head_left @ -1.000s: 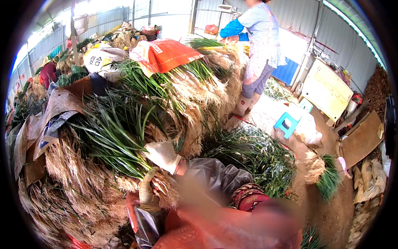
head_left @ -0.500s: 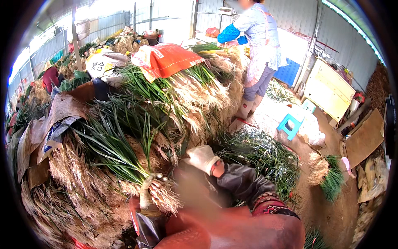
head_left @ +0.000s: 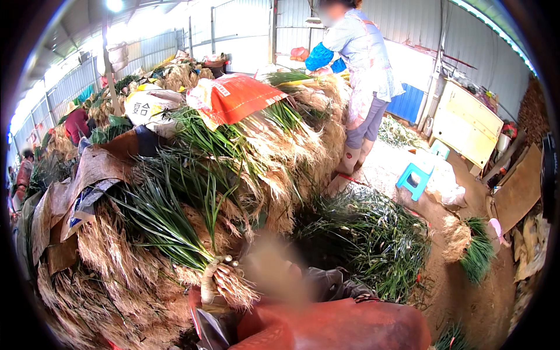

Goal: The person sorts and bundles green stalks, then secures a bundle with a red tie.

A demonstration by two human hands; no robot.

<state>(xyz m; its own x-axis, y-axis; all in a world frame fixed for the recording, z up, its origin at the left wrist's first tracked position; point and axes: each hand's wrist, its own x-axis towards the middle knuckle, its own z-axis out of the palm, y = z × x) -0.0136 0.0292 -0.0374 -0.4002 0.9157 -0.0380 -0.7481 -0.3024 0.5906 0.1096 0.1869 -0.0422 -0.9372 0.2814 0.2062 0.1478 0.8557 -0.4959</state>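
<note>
Low in the middle, my left hand (head_left: 208, 284), in a pale glove, is closed round a bunch of leek-like greens (head_left: 186, 230). Its long green leaves spread up and to the left. White stalk ends and pale stringy roots (head_left: 238, 284) stick out to the right of my fingers. My right sleeve (head_left: 335, 281) comes in from the right toward the bunch. A tan blurred patch covers the place where my right hand would be, so its fingers cannot be made out. A red apron (head_left: 344, 324) covers my lap.
A tall heap of rooted greens (head_left: 280, 140) rises in front, partly under an orange-red sack (head_left: 233, 96). Loose leaves (head_left: 367, 239) are piled to the right. Beyond stand a blue stool (head_left: 415, 181) and a person (head_left: 367, 70) at the heap. Another bundle (head_left: 475, 248) lies far right.
My right hand has come down and left from above the loose leaves, into the blurred patch beside the bunch. My left hand still holds the bunch. The view has shifted slightly.
</note>
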